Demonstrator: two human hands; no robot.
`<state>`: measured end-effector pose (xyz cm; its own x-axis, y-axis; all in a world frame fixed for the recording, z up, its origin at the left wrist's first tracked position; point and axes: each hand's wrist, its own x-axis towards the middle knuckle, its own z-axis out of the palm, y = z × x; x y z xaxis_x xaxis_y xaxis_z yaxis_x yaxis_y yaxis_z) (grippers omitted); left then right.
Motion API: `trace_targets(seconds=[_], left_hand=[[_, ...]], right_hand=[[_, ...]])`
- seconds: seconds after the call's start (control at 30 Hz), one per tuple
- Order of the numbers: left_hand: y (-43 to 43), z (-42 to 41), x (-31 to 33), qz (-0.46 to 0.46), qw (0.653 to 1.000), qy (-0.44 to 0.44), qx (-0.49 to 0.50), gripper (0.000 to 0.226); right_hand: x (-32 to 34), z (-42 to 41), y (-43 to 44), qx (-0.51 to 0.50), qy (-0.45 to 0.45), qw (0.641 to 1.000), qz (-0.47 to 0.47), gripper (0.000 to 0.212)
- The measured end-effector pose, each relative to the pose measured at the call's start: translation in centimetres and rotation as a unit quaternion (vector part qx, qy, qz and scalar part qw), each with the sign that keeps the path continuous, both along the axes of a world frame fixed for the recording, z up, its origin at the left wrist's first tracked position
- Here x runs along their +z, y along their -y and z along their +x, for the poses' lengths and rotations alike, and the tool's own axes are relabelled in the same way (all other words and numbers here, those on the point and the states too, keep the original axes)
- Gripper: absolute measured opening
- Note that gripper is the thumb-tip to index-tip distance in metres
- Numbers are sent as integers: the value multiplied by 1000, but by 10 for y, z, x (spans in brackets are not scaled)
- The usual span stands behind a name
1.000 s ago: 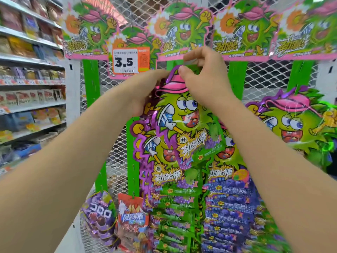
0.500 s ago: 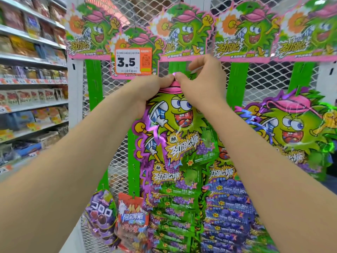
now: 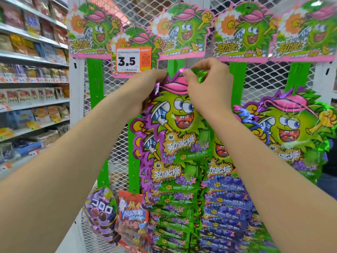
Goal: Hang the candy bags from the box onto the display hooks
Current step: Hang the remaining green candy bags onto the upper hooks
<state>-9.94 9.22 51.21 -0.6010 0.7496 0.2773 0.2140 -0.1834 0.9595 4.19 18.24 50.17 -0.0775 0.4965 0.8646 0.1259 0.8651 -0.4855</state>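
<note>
A green and purple candy bag [image 3: 178, 125] with a cartoon face and pink cap hangs in front of a green display strip [image 3: 173, 65] on the wire mesh panel. My left hand [image 3: 145, 88] pinches the bag's top left edge. My right hand [image 3: 207, 83] pinches the top right corner beside the pink cap. The hook itself is hidden behind my fingers. Several more candy bags [image 3: 173, 207] hang stacked below the held one. The box is out of view.
Blue candy bags [image 3: 228, 207] hang in a column to the right, and another big green bag [image 3: 291, 128] further right. A 3.5 price tag [image 3: 134, 60] hangs upper left. Purple [image 3: 102, 212] and red [image 3: 133, 216] bags hang low. Shop shelves [image 3: 34, 101] line the left.
Both hands and the bag's top have come down a little on the green strip. The bag now hangs lower over the stacked bags.
</note>
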Motion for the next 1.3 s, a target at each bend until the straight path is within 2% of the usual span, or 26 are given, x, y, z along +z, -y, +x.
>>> trace_targets(seconds=[0.07,0.13,0.23,0.37,0.53,0.63,0.7,0.8,0.97,1.17,1.3], left_hand=[[2,-1,1,10,1000,12,-6,42],[4,1,1,3,1000,9,-7,60],[6,7,1,-15,999,-22,38,77],[4,15,0,-14,995,-76,69,31],[7,17,-2,-28,988,-136,72,38],[13,16,0,-54,983,-158,70,27],[14,14,0,-56,984,-162,58,17],[14,14,-2,-47,986,-149,61,9],[11,11,-7,-9,991,-127,29,17],[6,6,-6,5,1000,-25,1,24],[9,12,-5,-31,999,26,-28,26]], right_hand=[[8,0,-1,-1,-8,1000,-7,25],[14,-3,-1,-2,1,1000,-5,28],[15,-7,2,-9,7,1000,4,27],[11,-6,-1,1,17,1000,-22,22],[10,1,-1,21,51,997,-62,19],[9,3,1,49,78,991,-93,18],[7,5,2,61,95,989,-96,27],[4,6,0,81,109,985,-103,23],[-5,8,0,98,90,987,-90,25],[-26,22,-3,136,131,982,-21,22],[-29,28,-4,150,121,981,-25,18]])
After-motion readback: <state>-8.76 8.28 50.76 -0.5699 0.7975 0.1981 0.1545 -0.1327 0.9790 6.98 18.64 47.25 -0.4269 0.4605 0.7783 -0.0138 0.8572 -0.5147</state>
